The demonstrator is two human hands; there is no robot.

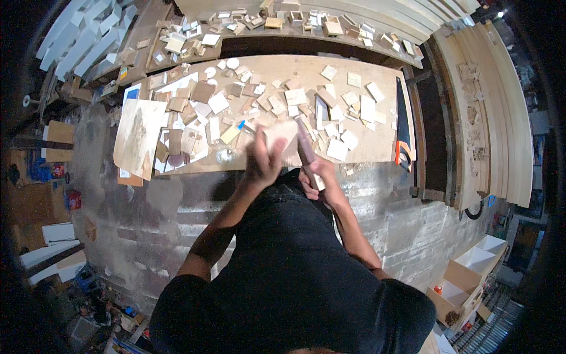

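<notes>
My right hand is closed round the pale end of a wooden stick with a brown wrap, which looks like sandpaper. The stick slants up and left over the near edge of the workbench. Left of it, my left hand is raised at the bench edge, slightly blurred, its fingers apart and nothing seen in them. Just past those fingers lies a pale flat wood piece. A tool with a blue end and a small yellowish block are near the left hand.
Many small wood offcuts cover the bench. A handsaw with an orange handle lies along its right edge, and a large thin board at its left end. Behind stands a shelf of small wooden pieces. Long planks are stacked on the right.
</notes>
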